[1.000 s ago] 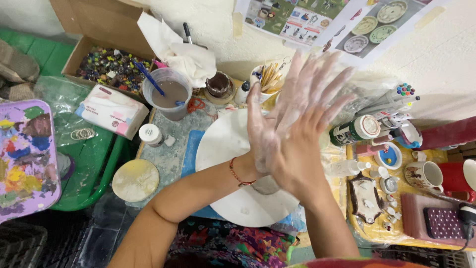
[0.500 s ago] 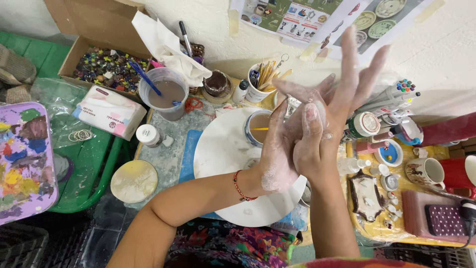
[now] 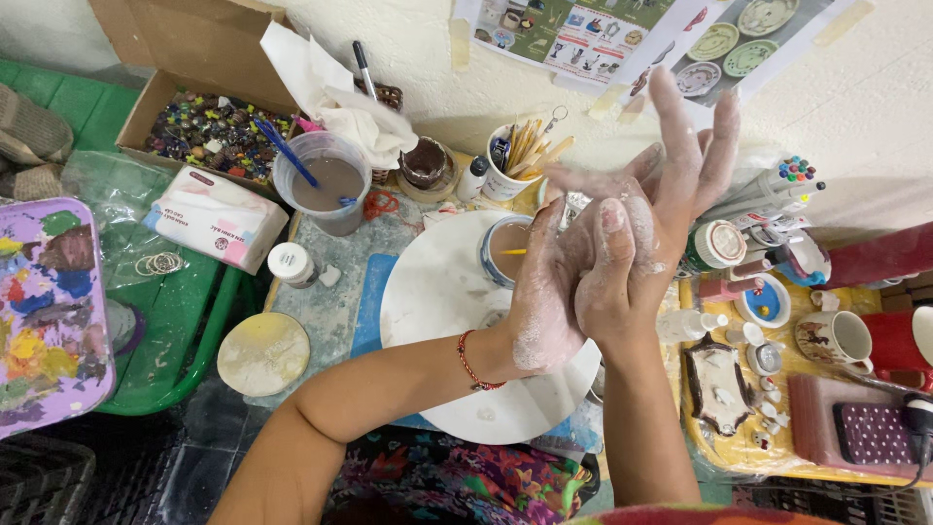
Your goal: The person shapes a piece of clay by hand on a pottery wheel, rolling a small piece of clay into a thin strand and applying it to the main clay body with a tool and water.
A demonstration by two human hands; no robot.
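Rubbing clay-whitened palms together | left hand [image 3: 554, 301] wraps across right hand [image 3: 651, 233], whose fingers fan upward, nothing visibly held | step judged: working slip off or between palms; next needs steady pressure | white round board [image 3: 428, 292] directly beneath hands; small slip cup [image 3: 498, 251] just left of them

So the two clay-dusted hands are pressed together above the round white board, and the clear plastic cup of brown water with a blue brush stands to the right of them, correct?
Not quite. The head view shows the clear plastic cup of brown water with its blue brush to the left of the hands, near the tissue box. The left hand and right hand are indeed pressed together above the round white board.
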